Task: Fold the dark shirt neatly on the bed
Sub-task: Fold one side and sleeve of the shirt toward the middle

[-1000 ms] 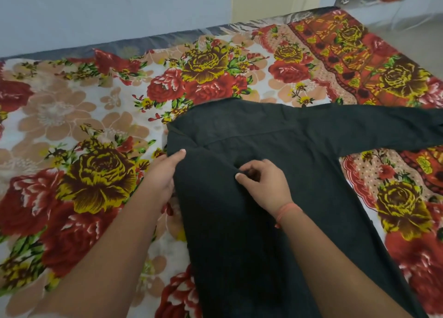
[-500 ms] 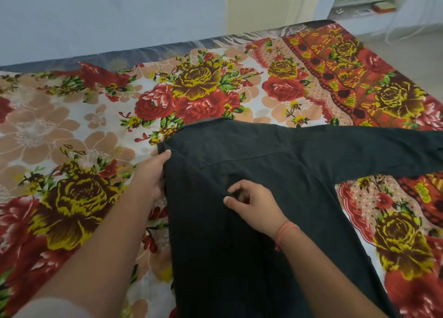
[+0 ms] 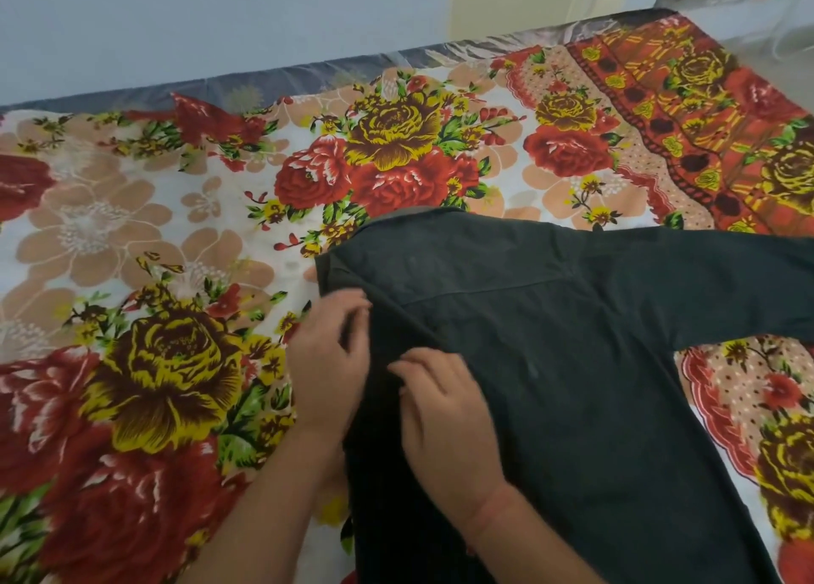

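Shirt: the dark shirt [image 3: 572, 363] is lying spread on the bed, back side up, covering the near right part of the sheet; its body is running toward the camera and one long sleeve [image 3: 727, 288] is stretching out flat to the right edge of view.
Shirt's left edge: it is lying folded over along the left side, with the collar corner showing a lighter inner strip at the top.
Left hand: the left hand [image 3: 330, 363] is sitting at the shirt's left edge just below the collar corner, fingers curled and pinching the edge of the cloth.
Right hand: the right hand [image 3: 449, 420] is resting on top of the shirt just beside the left hand, fingers bent and gathering a small ridge of fabric; a reddish band is circling its wrist.
Bed: the bed [image 3: 154, 253] is wearing a floral sheet of red and yellow roses on white, with a grey edge along the far side against the wall.
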